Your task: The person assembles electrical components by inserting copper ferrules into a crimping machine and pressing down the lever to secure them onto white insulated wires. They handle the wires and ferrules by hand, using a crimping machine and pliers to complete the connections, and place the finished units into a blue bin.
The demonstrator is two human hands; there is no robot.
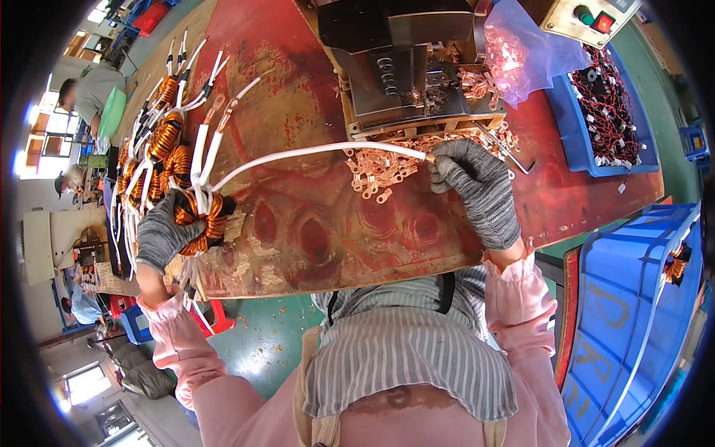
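Observation:
My left hand, in a grey knit glove, is closed round a copper-wound ring coil at the left edge of the table. White sleeved leads rise from this coil; two with copper ends point away from me. One long white lead arcs across to the right. Its bare copper end is pinched in the fingers of my right hand, gloved alike, just in front of a heap of copper cable lugs. Whether a lug sits in that pinch is hidden by the fingers.
A dark press stands behind the lugs, with a hex key beside it. More coils are piled at left. A plastic bag of lugs, a blue bin of wires and a switch box are at right; a blue crate stands lower.

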